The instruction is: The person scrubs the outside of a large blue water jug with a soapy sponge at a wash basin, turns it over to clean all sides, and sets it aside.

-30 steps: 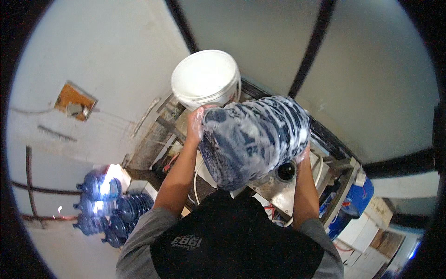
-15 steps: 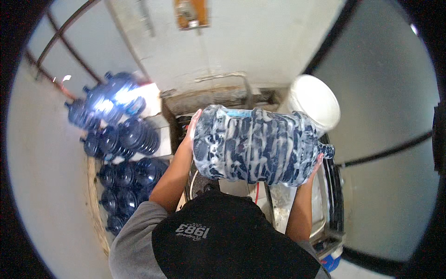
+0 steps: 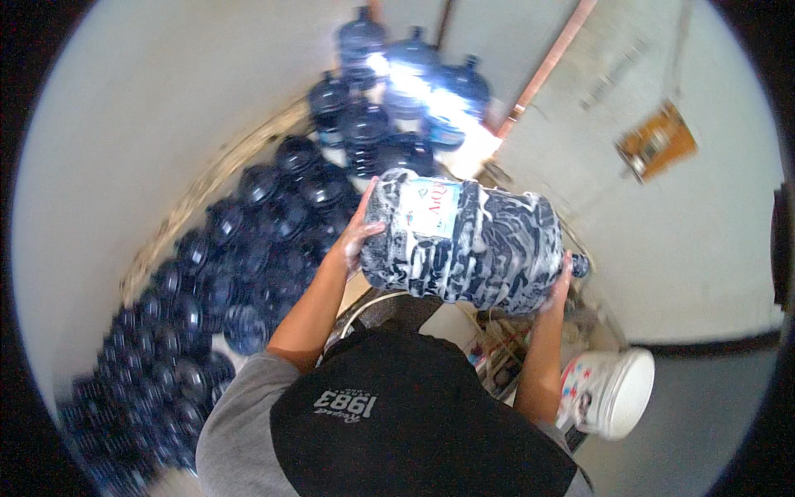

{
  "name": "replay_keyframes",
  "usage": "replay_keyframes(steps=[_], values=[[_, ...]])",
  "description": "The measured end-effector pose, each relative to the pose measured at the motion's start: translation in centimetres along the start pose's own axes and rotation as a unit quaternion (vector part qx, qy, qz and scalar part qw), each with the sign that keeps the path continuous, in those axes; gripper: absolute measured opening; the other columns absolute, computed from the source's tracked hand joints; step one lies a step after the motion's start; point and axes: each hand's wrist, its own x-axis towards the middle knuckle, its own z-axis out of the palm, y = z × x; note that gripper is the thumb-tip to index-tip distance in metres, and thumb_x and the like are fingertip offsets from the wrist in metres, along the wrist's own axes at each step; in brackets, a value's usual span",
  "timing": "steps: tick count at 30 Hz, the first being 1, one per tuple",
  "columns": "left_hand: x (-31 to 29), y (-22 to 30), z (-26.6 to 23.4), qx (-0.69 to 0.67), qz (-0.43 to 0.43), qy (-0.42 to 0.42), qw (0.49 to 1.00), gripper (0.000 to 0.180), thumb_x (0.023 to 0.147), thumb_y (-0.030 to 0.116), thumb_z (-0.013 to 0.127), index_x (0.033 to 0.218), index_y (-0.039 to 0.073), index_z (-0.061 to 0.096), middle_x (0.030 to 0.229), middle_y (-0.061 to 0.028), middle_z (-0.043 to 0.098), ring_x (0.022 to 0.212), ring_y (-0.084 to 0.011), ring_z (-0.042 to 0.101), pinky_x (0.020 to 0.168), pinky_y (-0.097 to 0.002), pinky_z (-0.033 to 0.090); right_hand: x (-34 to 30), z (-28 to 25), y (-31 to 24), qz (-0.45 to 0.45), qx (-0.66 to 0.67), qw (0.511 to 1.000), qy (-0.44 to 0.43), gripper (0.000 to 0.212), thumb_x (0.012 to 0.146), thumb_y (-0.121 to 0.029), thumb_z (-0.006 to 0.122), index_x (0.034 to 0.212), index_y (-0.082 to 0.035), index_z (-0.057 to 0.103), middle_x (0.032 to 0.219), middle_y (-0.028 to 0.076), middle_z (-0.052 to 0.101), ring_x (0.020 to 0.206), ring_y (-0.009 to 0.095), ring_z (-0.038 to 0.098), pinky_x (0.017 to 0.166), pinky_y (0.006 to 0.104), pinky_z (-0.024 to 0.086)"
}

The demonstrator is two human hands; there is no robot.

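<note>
A large blue water jug (image 3: pixel 505 244), streaked all over with white soap foam, lies on its side in the air between my two hands. My left hand (image 3: pixel 361 232) presses against its base end, fingers spread over the foamy edge. At the other end my right hand (image 3: pixel 561 282) grips the shoulder beside the narrow neck (image 3: pixel 577 264). A pale label (image 3: pixel 431 207) shows on the jug near the base end. Foam clings to both hands.
Many blue water jugs (image 3: pixel 273 215) stand packed on the left, and several more (image 3: pixel 410 70) stand against the far wall. A white bucket (image 3: pixel 629 393) is at the lower right. An orange board (image 3: pixel 658 141) hangs on the right wall.
My view has swung left, bringing the packed jugs into sight and shifting the bucket to the lower right. The foamy jug has rolled so its label faces up; both hands still hold it.
</note>
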Motion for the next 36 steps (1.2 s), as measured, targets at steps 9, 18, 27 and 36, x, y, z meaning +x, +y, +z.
replay_keyframes(steps=[9, 18, 27, 36], values=[[-6.6, -8.9, 4.0, 0.069, 0.076, 0.35, 0.931, 0.089, 0.077, 0.017, 0.084, 0.154, 0.014, 0.04, 0.136, -0.008, 0.063, 0.123, -0.0228, 0.06, 0.108, -0.0407, 0.044, 8.8, 8.5, 0.8, 0.124, -0.082, 0.958, -0.246, 0.074, 0.089, -0.061, 0.055, 0.143, -0.01, 0.051, 0.145, 0.014, 0.052, 0.131, 0.035, 0.051, 0.109, 0.0517, 0.041], [-8.2, -18.7, 9.8, 0.175, 0.187, 0.582, 0.772, 0.1, 0.069, 0.017, 0.089, 0.154, 0.004, 0.038, 0.139, -0.009, 0.059, 0.125, -0.0199, 0.057, 0.11, -0.0363, 0.041, 22.4, 14.2, 10.0, 0.288, -0.112, 0.878, -0.365, 0.062, 0.094, -0.055, 0.052, 0.132, -0.007, 0.056, 0.133, 0.011, 0.06, 0.122, 0.031, 0.057, 0.108, 0.0449, 0.043], [-7.5, -23.4, 17.6, 0.188, 0.157, 0.735, 0.632, 0.1, 0.068, 0.017, 0.087, 0.153, 0.001, 0.038, 0.142, -0.0149, 0.056, 0.129, -0.0227, 0.054, 0.113, -0.0365, 0.037, 28.1, 19.4, 18.9, 0.293, -0.181, 0.851, -0.397, 0.058, 0.086, -0.049, 0.069, 0.121, -0.002, 0.067, 0.121, 0.012, 0.064, 0.103, 0.027, 0.063, 0.095, 0.0416, 0.05], [-2.0, -31.1, 17.3, 0.209, 0.231, 0.803, 0.508, 0.089, 0.074, 0.019, 0.084, 0.149, -0.003, 0.042, 0.139, -0.0147, 0.058, 0.127, -0.0223, 0.056, 0.112, -0.0365, 0.038, 29.8, 23.5, 22.3, 0.068, -0.235, 0.816, -0.523, 0.052, 0.104, -0.035, 0.048, 0.139, 0.003, 0.057, 0.146, 0.013, 0.054, 0.134, 0.025, 0.05, 0.118, 0.0378, 0.03]])
